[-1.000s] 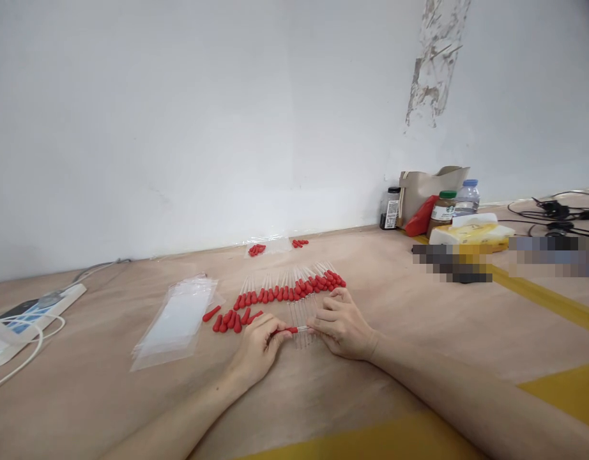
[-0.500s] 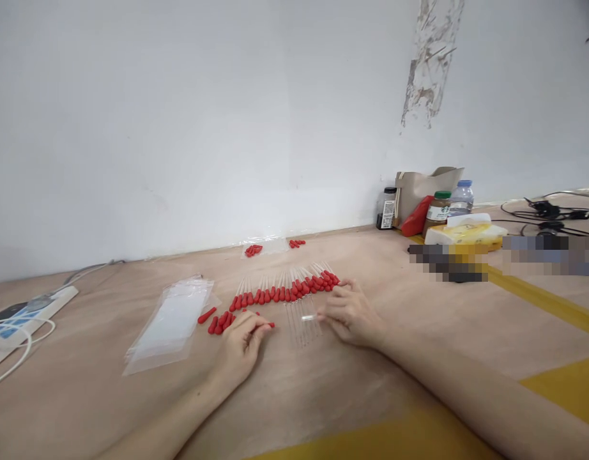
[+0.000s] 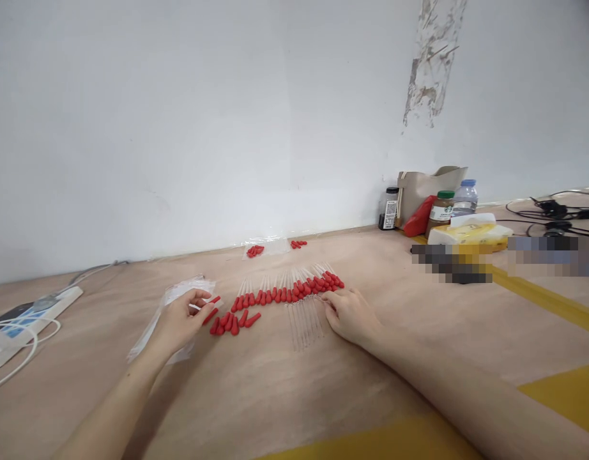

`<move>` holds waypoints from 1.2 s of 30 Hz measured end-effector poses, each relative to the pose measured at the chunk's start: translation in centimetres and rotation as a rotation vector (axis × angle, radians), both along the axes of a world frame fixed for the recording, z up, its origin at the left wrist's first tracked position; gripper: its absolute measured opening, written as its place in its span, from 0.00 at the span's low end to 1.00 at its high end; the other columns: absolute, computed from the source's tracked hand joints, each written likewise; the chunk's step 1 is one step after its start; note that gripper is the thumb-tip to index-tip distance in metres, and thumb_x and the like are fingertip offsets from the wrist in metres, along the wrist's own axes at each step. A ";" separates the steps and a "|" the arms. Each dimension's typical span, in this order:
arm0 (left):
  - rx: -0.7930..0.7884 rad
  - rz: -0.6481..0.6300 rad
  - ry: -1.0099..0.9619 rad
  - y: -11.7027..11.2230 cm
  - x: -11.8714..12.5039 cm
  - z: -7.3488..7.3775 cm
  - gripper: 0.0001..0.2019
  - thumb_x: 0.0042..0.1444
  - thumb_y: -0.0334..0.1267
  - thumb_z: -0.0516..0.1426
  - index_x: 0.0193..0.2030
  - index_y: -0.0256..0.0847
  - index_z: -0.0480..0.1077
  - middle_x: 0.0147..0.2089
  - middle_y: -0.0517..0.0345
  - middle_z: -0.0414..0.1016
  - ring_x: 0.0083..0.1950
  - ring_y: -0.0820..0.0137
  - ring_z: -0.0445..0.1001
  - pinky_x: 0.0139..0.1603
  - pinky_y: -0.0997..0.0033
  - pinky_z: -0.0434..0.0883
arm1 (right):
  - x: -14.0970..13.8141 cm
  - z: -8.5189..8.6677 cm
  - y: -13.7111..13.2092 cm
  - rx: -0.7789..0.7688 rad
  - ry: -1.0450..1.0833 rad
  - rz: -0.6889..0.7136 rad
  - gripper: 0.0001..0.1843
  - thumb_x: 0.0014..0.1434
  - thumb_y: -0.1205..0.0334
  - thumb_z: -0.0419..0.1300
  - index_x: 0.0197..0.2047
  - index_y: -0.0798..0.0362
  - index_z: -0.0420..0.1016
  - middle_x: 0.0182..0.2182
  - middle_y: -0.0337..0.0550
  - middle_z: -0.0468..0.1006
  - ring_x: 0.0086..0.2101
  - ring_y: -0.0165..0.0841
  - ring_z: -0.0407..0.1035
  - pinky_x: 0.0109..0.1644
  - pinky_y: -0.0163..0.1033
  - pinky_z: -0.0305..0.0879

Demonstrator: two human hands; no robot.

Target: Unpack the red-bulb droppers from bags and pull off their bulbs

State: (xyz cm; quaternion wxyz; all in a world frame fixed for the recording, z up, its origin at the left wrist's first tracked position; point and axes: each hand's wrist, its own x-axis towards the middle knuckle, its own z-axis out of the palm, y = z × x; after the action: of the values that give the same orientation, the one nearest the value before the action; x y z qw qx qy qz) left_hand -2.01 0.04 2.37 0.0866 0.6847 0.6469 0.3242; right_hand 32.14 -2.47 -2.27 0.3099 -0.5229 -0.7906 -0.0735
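Head view: shows a long row of red-bulbed droppers (image 3: pixel 289 296) beyond the hands, apparently the finished share, with bare glass tubes (image 3: pixel 304 324) just in front and loose red bulbs (image 3: pixel 235 327) to the left, seemingly the remainder. Places the hands well apart: the left hand (image 3: pixel 182 321) half curled at two red bulbs (image 3: pixel 210 316), the right hand (image 3: pixel 354 316) with bent fingers at the tubes' far ends; cannot tell grip from touch at either. Includes a power strip (image 3: pixel 59 313) far left, a tissue pack (image 3: pixel 467 237) far right, and clear bags (image 3: pixel 179 289) partly hidden behind the left hand.
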 end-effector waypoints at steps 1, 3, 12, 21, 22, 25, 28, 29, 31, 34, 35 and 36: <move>-0.026 -0.003 -0.005 0.1 -0.3 -0.2 0.17 0.44 0.50 0.55 0.37 0.40 0.67 0.31 0.58 0.72 0.27 0.69 0.72 0.28 0.72 0.67 | -0.2 -0.1 0.0 0.003 -0.008 0.000 0.13 0.52 0.72 0.48 0.34 0.53 0.72 0.28 0.43 0.76 0.33 0.33 0.69 0.42 0.37 0.56; -0.084 -0.013 -0.012 0.2 -0.3 -0.5 0.17 0.42 0.51 0.56 0.34 0.40 0.67 0.31 0.58 0.73 0.28 0.68 0.73 0.29 0.72 0.67 | -0.5 -0.2 0.0 0.006 -0.020 0.002 0.12 0.51 0.72 0.48 0.32 0.53 0.72 0.28 0.43 0.76 0.33 0.33 0.68 0.41 0.37 0.55; -0.172 -0.060 -0.065 0.2 0.0 -1.1 0.15 0.42 0.51 0.56 0.27 0.40 0.68 0.25 0.58 0.74 0.29 0.65 0.72 0.30 0.70 0.66 | -1.2 -0.6 -0.6 -0.023 -0.021 -0.021 0.09 0.55 0.69 0.49 0.32 0.53 0.70 0.31 0.43 0.74 0.35 0.32 0.66 0.36 0.36 0.51; -0.039 -0.016 0.245 1.0 2.9 -0.5 0.15 0.47 0.52 0.52 0.27 0.42 0.70 0.31 0.57 0.74 0.33 0.64 0.71 0.31 0.71 0.63 | -1.6 -0.8 -0.7 -0.028 -0.035 -0.017 0.08 0.56 0.65 0.50 0.32 0.54 0.70 0.32 0.45 0.73 0.36 0.33 0.66 0.37 0.37 0.53; -0.036 -0.017 0.274 1.4 3.4 -0.5 0.16 0.47 0.52 0.52 0.27 0.42 0.70 0.31 0.56 0.74 0.34 0.63 0.71 0.31 0.71 0.63 | -1.6 -0.7 -0.7 -0.027 -0.032 -0.015 0.08 0.56 0.63 0.50 0.32 0.54 0.70 0.32 0.45 0.73 0.36 0.33 0.65 0.37 0.37 0.53; -0.070 -0.044 0.272 2.5 4.0 -0.7 0.16 0.44 0.54 0.54 0.26 0.42 0.70 0.31 0.55 0.73 0.34 0.63 0.71 0.31 0.71 0.62 | -1.6 -0.6 -0.7 -0.040 0.009 0.001 0.10 0.57 0.60 0.50 0.33 0.54 0.70 0.34 0.45 0.73 0.37 0.33 0.66 0.38 0.37 0.54; -0.164 -0.147 0.139 3.5 3.7 -1.2 0.16 0.39 0.52 0.58 0.28 0.41 0.68 0.31 0.56 0.73 0.32 0.65 0.71 0.30 0.72 0.63 | -1.3 -0.5 -0.5 -0.076 0.082 -0.011 0.11 0.58 0.62 0.48 0.35 0.52 0.71 0.35 0.43 0.74 0.38 0.33 0.66 0.41 0.38 0.54; -0.188 -0.173 0.094 3.6 3.5 -1.4 0.16 0.38 0.51 0.59 0.29 0.40 0.68 0.31 0.56 0.73 0.31 0.66 0.71 0.30 0.72 0.63 | -1.2 -0.4 -0.4 -0.092 0.105 -0.025 0.12 0.59 0.63 0.47 0.35 0.51 0.71 0.35 0.42 0.75 0.38 0.33 0.66 0.41 0.38 0.54; -0.221 -0.193 0.027 3.9 3.2 -1.7 0.16 0.37 0.50 0.60 0.29 0.40 0.67 0.29 0.57 0.73 0.31 0.66 0.71 0.30 0.72 0.64 | -0.9 -0.3 -0.2 -0.131 0.135 -0.054 0.13 0.58 0.65 0.46 0.36 0.50 0.72 0.35 0.41 0.75 0.38 0.33 0.67 0.42 0.39 0.53; -0.246 -0.167 -0.022 4.1 3.0 -1.8 0.15 0.37 0.49 0.60 0.27 0.39 0.68 0.27 0.58 0.74 0.30 0.67 0.71 0.30 0.73 0.64 | -0.6 -0.2 -0.1 -0.178 0.166 -0.085 0.13 0.57 0.66 0.47 0.34 0.49 0.73 0.35 0.40 0.76 0.38 0.33 0.67 0.42 0.39 0.51; -0.248 -0.151 -0.029 4.1 3.0 -1.7 0.15 0.37 0.49 0.60 0.27 0.39 0.68 0.27 0.59 0.74 0.30 0.67 0.72 0.30 0.73 0.64 | -0.5 -0.1 -0.1 -0.187 0.175 -0.091 0.13 0.57 0.66 0.47 0.34 0.49 0.73 0.34 0.39 0.76 0.39 0.32 0.67 0.42 0.39 0.51; -0.245 -0.134 -0.033 4.2 3.0 -1.7 0.15 0.36 0.49 0.60 0.26 0.39 0.69 0.27 0.59 0.74 0.30 0.67 0.72 0.30 0.73 0.64 | -0.5 0.0 -0.1 -0.193 0.183 -0.096 0.13 0.57 0.66 0.48 0.34 0.49 0.73 0.34 0.39 0.76 0.39 0.32 0.67 0.42 0.39 0.51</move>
State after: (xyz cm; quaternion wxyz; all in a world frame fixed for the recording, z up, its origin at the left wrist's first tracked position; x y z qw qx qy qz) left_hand 0.96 4.21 0.63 0.2017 0.7052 0.6332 0.2472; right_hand 31.68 -2.58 -2.30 0.3249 -0.5922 -0.7365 0.0362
